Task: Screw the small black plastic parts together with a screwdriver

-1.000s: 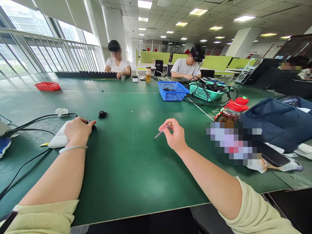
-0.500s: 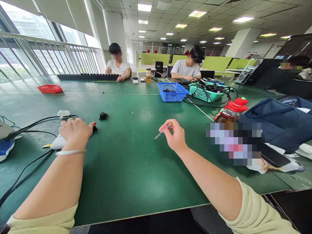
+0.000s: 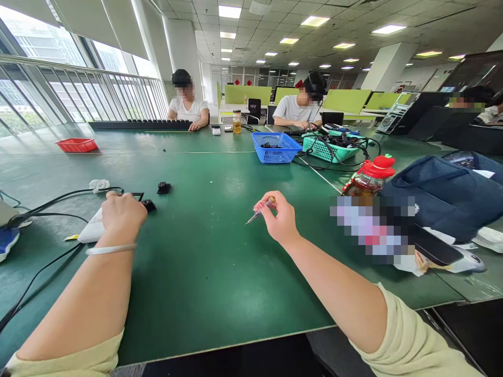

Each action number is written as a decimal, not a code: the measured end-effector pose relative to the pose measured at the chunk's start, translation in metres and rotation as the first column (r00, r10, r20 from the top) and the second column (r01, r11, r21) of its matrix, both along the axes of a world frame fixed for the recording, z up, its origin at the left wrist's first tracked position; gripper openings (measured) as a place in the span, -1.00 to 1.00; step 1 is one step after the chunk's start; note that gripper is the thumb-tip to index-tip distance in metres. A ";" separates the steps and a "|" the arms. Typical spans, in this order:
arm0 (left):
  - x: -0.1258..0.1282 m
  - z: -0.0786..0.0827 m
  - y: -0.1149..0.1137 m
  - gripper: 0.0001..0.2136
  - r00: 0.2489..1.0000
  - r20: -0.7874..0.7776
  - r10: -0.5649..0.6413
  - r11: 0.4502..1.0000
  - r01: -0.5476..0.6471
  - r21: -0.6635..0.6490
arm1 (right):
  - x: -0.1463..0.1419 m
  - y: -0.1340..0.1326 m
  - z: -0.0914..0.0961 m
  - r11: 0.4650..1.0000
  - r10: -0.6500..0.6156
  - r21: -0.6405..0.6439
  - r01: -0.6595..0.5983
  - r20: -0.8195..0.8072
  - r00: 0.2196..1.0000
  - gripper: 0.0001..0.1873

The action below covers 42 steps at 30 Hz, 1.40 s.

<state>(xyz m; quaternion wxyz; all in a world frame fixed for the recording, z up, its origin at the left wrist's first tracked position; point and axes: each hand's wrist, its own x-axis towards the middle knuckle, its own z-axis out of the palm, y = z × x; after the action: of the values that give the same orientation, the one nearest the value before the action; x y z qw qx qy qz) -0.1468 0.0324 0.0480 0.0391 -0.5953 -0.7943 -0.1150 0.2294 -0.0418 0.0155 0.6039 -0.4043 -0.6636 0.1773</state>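
My right hand [image 3: 280, 219] hovers just above the green table [image 3: 220, 251] near its middle, pinching a small screwdriver [image 3: 259, 209] whose tip points down and left. My left hand [image 3: 121, 213] rests on the table to the left, fingers curled and knuckles toward me, so what they hold is hidden. A small black part [image 3: 149, 204] lies right beside its fingertips, and a thin black frame [image 3: 137, 195] shows just behind them. A second black part [image 3: 164, 187] lies a little farther back. A white flat device [image 3: 88, 231] sits under the left side of that hand.
Black cables [image 3: 47, 201] run along the left. A red-capped bottle [image 3: 370, 179], a navy bag [image 3: 444, 196] and a phone [image 3: 437, 251] crowd the right. A blue basket [image 3: 277, 147], a teal basket [image 3: 329, 148] and a red tray [image 3: 77, 144] stand farther back. Two people sit across.
My left hand drew back slightly and curled tighter, uncovering the small black part and the thin frame. My right hand with the screwdriver stayed nearly still.
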 end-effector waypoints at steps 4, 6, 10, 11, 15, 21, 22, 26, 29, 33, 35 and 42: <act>0.013 0.004 -0.006 -0.60 0.999 -0.004 0.038 0.999 -0.038 0.004 | 0.000 0.000 -0.001 1.000 0.001 -0.002 -0.001 0.004 1.000 -0.95; 0.015 0.003 -0.006 -0.61 1.000 0.006 -0.008 1.000 0.008 -0.013 | 0.000 0.001 -0.001 1.000 -0.003 -0.001 0.003 0.003 1.000 -0.95; 0.005 -0.005 -0.001 -0.56 0.999 -0.003 -0.053 0.998 0.053 -0.039 | 0.000 0.001 -0.001 1.000 -0.002 0.003 0.002 0.003 1.000 -0.96; 0.002 -0.007 0.001 -0.55 0.998 0.000 -0.065 0.996 0.065 -0.055 | 0.000 0.001 -0.001 1.000 -0.002 0.006 0.002 0.004 1.000 -0.96; -0.008 -0.014 0.006 -0.55 0.993 0.010 -0.116 0.990 0.116 -0.078 | 0.000 0.001 -0.002 1.000 -0.003 0.013 0.002 0.008 1.000 -0.96; -0.014 -0.019 0.013 -0.59 0.972 -0.119 -0.201 0.979 0.195 -0.067 | 0.000 0.002 -0.003 1.000 -0.002 0.014 0.002 0.011 1.000 -0.96; -0.015 -0.020 0.014 -0.58 0.971 -0.124 -0.206 0.978 0.198 -0.071 | 0.000 0.002 -0.003 1.000 -0.001 0.015 0.001 0.010 1.000 -0.96; -0.015 -0.020 0.015 -0.57 0.973 -0.124 -0.194 0.979 0.185 -0.080 | 0.000 0.002 -0.003 1.000 0.001 0.003 -0.001 0.014 1.000 -0.96; -0.012 -0.018 0.015 -0.54 0.977 -0.140 -0.162 0.986 0.154 -0.068 | 0.000 0.001 -0.003 1.000 0.005 -0.006 -0.005 0.019 1.000 -0.96; -0.007 -0.015 0.014 -0.49 0.976 -0.167 -0.142 0.988 0.130 -0.079 | 0.000 0.001 -0.003 1.000 0.005 -0.004 -0.005 0.016 1.000 -0.96; -0.003 -0.013 0.012 -0.46 0.979 -0.165 -0.117 0.990 0.102 -0.097 | 0.000 0.001 -0.003 1.000 0.009 -0.002 -0.009 0.016 1.000 -0.96; 0.003 -0.009 0.009 -0.44 0.993 -0.109 -0.039 0.994 0.027 -0.107 | -0.002 0.000 -0.001 1.000 -0.006 -0.010 0.006 0.036 0.999 -0.94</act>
<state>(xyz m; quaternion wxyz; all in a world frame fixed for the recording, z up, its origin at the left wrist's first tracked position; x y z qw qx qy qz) -0.1439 0.0413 0.0392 0.0500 -0.6152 -0.7858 -0.0401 0.2278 -0.0421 0.0140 0.5904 -0.4125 -0.6722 0.1716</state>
